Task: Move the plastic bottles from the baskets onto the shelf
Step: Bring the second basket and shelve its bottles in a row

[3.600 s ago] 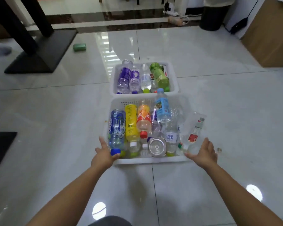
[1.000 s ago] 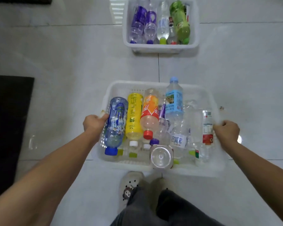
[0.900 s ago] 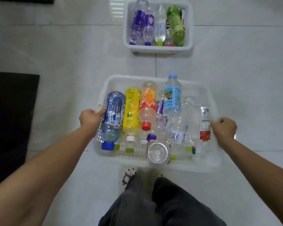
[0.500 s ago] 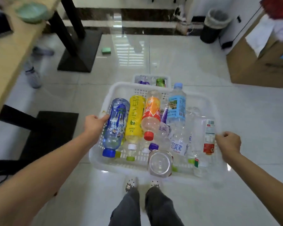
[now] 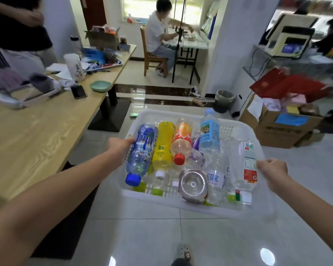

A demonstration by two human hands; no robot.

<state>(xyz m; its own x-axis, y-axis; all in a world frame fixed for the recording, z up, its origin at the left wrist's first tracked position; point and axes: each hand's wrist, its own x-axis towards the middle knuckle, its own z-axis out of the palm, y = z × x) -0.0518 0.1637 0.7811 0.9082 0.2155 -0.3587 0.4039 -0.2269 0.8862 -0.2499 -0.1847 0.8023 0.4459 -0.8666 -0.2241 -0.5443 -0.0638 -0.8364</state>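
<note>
We carry a white plastic basket (image 5: 162, 113) of bottles above a glossy tiled floor (image 5: 219, 237), gripping it at both sides. Our left hand (image 5: 119, 148) has its fingers curled over the left rim; our right hand (image 5: 273, 170) is closed in a fist around the right rim. Just inside our left fingers lies a blue-labelled bottle (image 5: 142, 150), blue cap toward us, then a yellow bottle (image 5: 164, 145), an orange bottle with a red cap (image 5: 182, 140) and a light-blue-labelled water bottle (image 5: 209, 131) pointing away. Nearest our right fingers lies a clear bottle with a red-and-white label (image 5: 247, 166). Between the hands, a clear bottle (image 5: 193, 185) shows its base. Beyond our left hand stands a wooden table (image 5: 37, 123); a seated person (image 5: 158, 33) works at a far desk.
</note>
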